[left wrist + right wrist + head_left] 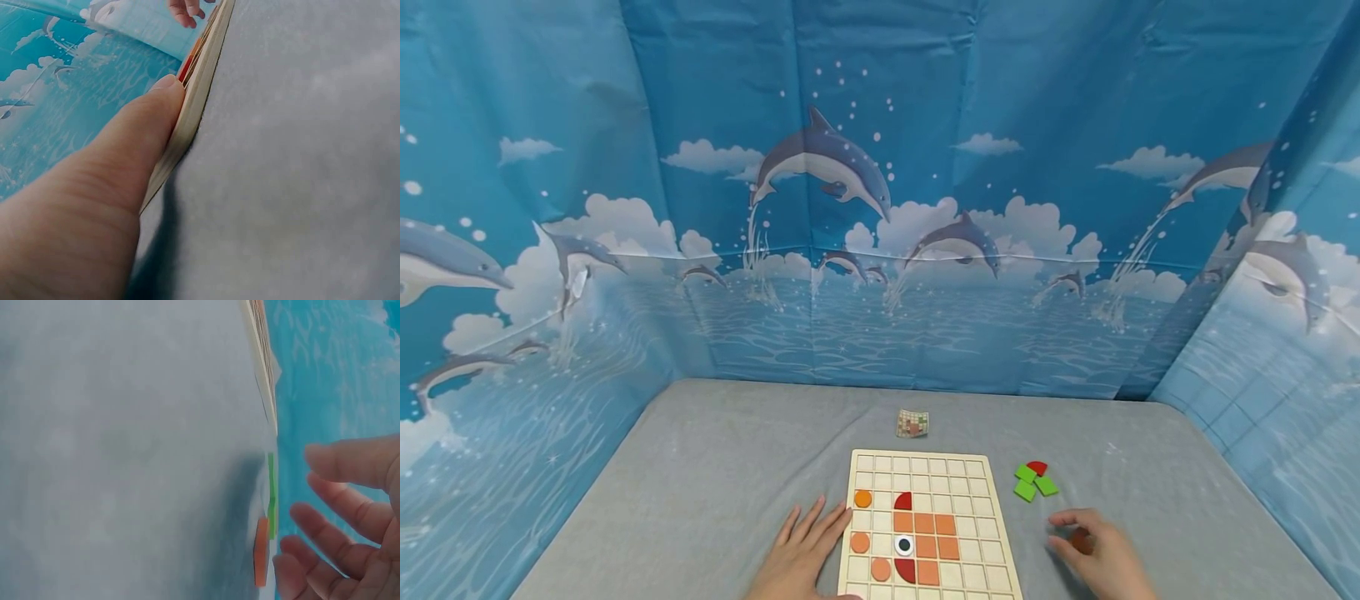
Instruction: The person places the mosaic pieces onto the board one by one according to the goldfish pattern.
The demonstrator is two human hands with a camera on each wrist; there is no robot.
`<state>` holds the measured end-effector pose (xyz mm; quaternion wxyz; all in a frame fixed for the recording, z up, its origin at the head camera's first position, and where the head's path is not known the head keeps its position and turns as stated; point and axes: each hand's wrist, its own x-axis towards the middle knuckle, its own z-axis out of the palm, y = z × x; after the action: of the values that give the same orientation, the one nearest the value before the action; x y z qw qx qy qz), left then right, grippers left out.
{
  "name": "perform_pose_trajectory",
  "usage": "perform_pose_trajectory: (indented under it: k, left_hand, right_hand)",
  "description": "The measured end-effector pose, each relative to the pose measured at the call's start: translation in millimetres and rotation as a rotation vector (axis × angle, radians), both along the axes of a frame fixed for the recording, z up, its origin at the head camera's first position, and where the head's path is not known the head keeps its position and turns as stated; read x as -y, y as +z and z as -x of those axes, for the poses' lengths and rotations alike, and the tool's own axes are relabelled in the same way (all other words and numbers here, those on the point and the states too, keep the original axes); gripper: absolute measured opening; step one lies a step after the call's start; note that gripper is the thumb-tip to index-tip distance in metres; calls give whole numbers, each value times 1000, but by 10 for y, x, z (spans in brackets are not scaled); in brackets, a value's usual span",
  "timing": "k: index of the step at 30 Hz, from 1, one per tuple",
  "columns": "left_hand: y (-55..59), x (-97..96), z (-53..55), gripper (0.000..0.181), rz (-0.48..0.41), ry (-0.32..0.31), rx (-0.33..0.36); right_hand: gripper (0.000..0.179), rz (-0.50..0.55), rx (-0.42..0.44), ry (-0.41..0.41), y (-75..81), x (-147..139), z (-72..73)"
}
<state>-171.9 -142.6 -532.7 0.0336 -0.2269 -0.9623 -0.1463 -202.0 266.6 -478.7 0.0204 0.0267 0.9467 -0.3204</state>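
A pale wooden grid board [973, 554] lies on the grey cloth, holding orange squares [927, 547], orange discs [860, 542], dark red quarter-round pieces [906, 571] and a black-and-white eye disc [905, 545]. My left hand [801, 550] lies at the board's left side with fingers spread, fingertips at its edge. Its thumb [147, 119] presses the near edge in the left wrist view. To the right of the board, my right hand [1105, 554] hovers with loosely bent fingers around an orange piece [260, 552] on the cloth, nothing pinched between them.
Several green pieces [1026, 490] and a red quarter-round piece [1037, 468] lie right of the board. A small printed pattern card [913, 423] sits beyond its far edge. Blue dolphin-print curtains [880, 317] enclose the back and sides.
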Motion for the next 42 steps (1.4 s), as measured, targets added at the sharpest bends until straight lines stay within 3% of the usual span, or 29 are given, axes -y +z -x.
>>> perform_pose_trajectory:
  k: [6, 12, 29, 35, 42]
  left_hand:
    - [-12, 2, -8, 99, -19, -12, -19]
    - [-15, 2, -9, 99, -16, -15, -30]
    - [12, -10, -7, 99, -10, -2, -8]
    - [7, 4, -8, 98, -15, -12, -10]
    - [17, 3, -4, 98, -16, -13, 14]
  right_hand:
    - [46, -44, 45, -28, -7, -85, 23]
    - [53, -88, 97, -38, -35, -117, 40]
    - [37, -144, 212, -32, -80, -194, 87]
    - [46, -137, 262, -36, -66, -191, 78]
    - [48, -63, 217, -17, -50, -166, 12]
